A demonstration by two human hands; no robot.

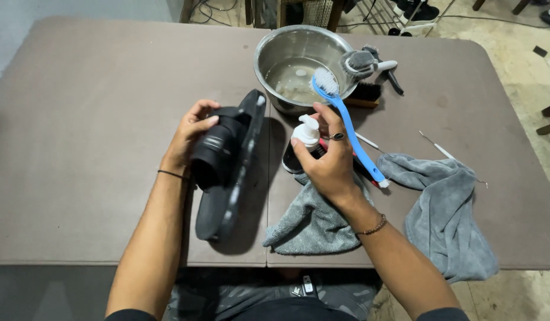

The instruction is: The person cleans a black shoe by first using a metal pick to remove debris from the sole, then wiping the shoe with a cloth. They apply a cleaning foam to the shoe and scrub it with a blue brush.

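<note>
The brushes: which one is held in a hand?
The blue-handled brush, held in the right hand. The grey brush rests on the bowl's rim, the wooden brush on the table.

The table (79, 119) lies open along its left side. Right of centre, passage is crowded by the steel bowl (298, 65), brushes (364, 65), pump bottle (306, 132) and two grey towels (447, 214).

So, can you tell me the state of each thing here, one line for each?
Black slide sandal: held on its edge by the left hand.
Blue brush: gripped in the right hand, bristles up.
White pump bottle: upright, right fingers on it.
Steel bowl: holds shallow water.
Grey cloths: crumpled on the table.
</note>
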